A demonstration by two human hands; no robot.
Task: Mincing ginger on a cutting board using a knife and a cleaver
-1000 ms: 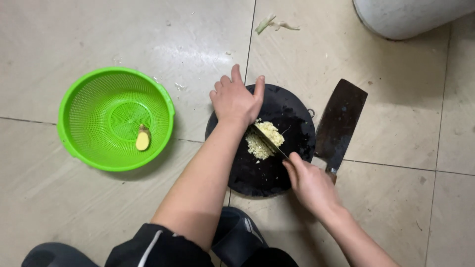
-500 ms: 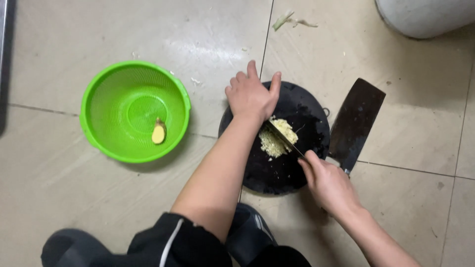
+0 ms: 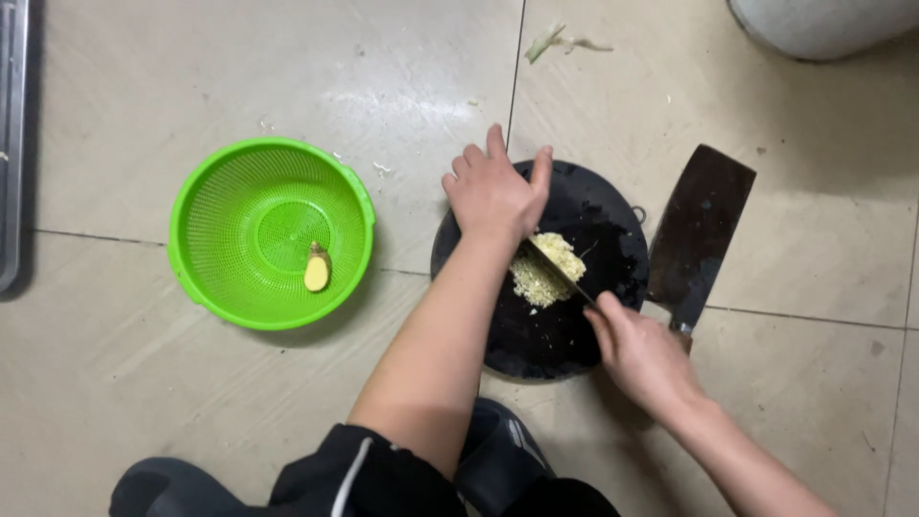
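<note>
1. black round chopping board lies on the pale tiled floor, with a small heap of pale yellow minced bits near its middle.
2. left hand rests flat over the far edge of the board, fingers spread, pressing on the tip end of a knife; it grips nothing.
3. right hand is closed around the knife's handle at the near right of the board; the blade runs slantwise across the heap.
4. a broad dark cleaver lies to the right, partly on the board's rim, partly on the floor, just beside the right hand.
5. a green colander stands well to the left, holding one yellow piece of ginger.
6. vegetable scraps lie on the tiles beyond the board.
7. dark shoes show at the bottom.
</note>
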